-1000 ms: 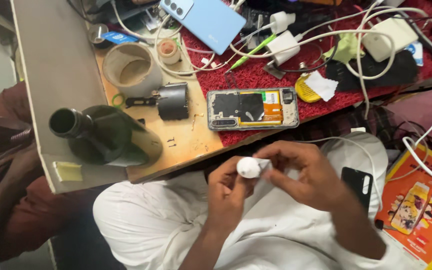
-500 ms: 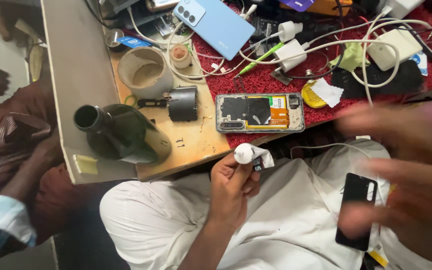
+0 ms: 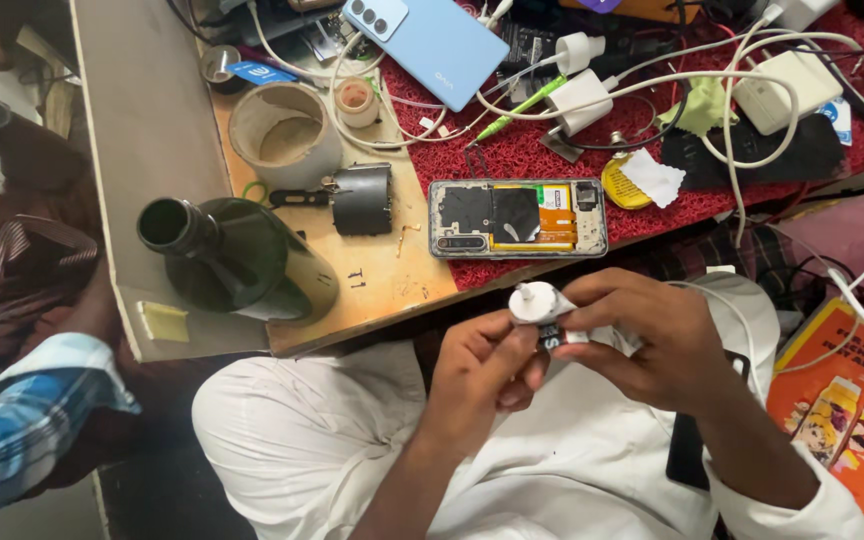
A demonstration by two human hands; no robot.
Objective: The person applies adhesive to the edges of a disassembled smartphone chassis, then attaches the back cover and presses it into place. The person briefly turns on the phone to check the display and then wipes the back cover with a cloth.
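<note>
Over my lap, my left hand (image 3: pixel 477 375) and my right hand (image 3: pixel 647 340) both grip a small white tube with a white round cap (image 3: pixel 535 305). The left fingers hold it just below the cap; the right fingers wrap its crumpled lower part. Just beyond my hands, at the bench's near edge, an opened phone with its back cover off (image 3: pixel 517 217) lies on a red mat (image 3: pixel 552 150). A black phone (image 3: pixel 697 455) rests on my right thigh, partly hidden by my right forearm.
A dark green glass bottle (image 3: pixel 237 260) lies on the wooden bench (image 3: pixel 392 280), beside a black cylindrical part (image 3: pixel 360 198) and a roll of tape (image 3: pixel 284 135). A blue phone (image 3: pixel 436 40), white chargers and cables crowd the mat. Another person's checked sleeve (image 3: pixel 27 415) is at left.
My right hand, which had swung out to the right half a second ago, has come back onto the white tube. The view has shifted slightly.
</note>
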